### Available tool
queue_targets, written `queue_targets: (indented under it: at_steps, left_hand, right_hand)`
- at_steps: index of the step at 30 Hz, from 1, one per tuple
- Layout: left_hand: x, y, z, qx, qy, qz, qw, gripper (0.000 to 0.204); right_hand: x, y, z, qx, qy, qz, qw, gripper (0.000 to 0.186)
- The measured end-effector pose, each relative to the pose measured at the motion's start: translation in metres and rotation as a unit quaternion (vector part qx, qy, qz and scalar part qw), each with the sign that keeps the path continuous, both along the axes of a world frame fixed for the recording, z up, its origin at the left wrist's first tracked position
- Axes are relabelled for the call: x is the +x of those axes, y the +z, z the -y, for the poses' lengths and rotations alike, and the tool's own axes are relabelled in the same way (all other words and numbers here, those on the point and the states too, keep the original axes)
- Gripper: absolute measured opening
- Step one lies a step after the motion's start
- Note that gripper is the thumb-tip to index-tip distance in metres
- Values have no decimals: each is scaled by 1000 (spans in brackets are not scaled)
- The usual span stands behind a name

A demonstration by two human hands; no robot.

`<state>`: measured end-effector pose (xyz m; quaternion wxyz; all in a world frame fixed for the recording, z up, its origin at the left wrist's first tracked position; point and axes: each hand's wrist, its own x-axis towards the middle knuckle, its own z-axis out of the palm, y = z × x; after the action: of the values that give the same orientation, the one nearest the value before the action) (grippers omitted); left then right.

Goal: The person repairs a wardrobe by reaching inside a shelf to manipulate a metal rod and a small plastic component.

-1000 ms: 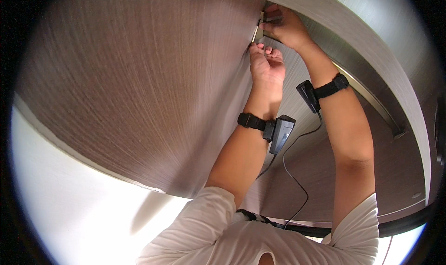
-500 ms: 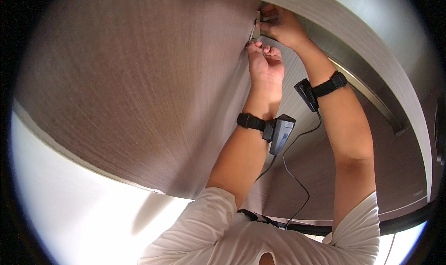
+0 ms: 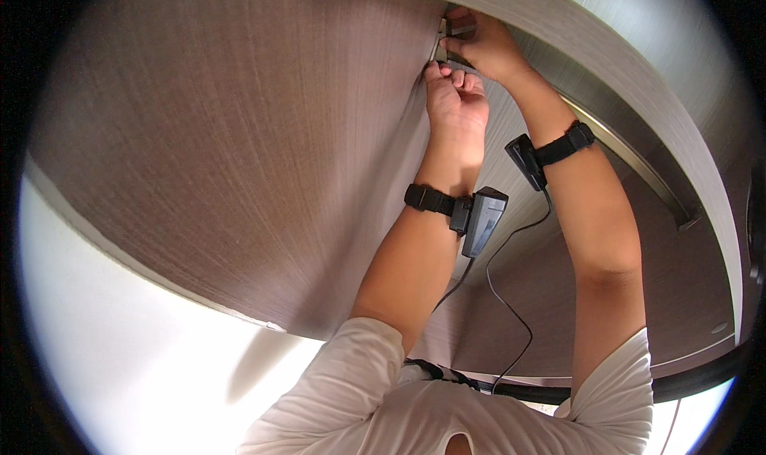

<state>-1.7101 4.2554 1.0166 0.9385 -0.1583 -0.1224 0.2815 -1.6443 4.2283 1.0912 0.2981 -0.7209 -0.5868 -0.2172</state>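
Up in a corner where a brown wood-grain panel (image 3: 239, 120) meets a greyish one, a small pale metal piece (image 3: 441, 50) stands at the seam. Its exact kind cannot be made out. My right hand (image 3: 488, 50) grips it from the right, thumb and fingers closed about its upper part. Just below, my left hand (image 3: 456, 96) has its palm turned toward me and its fingers curled. The thumb and index fingertip pinch together at the lower end of the metal piece; what lies between them is too small to tell.
A long metal rail (image 3: 626, 153) runs along the right panel. The curved light edge board (image 3: 638, 80) arches over my right arm. Black strapped devices (image 3: 484, 222) sit on both forearms, with a thin cable (image 3: 511, 311) hanging between them. A white surface (image 3: 144, 335) lies at lower left.
My left hand has risen slightly toward the lower end of the metal piece, its fingers curling in more. My right hand stays nearly still on the piece.
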Motion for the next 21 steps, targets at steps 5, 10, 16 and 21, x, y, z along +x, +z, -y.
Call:
queue_targets:
  at_steps: [5, 10, 16, 21]
  left_hand:
    - [-3, 1, 2, 20, 9, -22, 1000, 30]
    - [-4, 3, 7, 4, 10, -26, 1000, 30]
    - [-7, 7, 10, -15, 12, -4, 1000, 30]
    - [-3, 4, 5, -13, 10, 25, 1000, 30]
  right_hand:
    - [-2, 0, 2, 7, 11, -10, 1000, 44]
    - [1, 3, 4, 7, 47, -8, 999, 44]
    - [-1, 5, 5, -7, 26, -36, 999, 44]
    - [0, 3, 3, -4, 6, -17, 1000, 44]
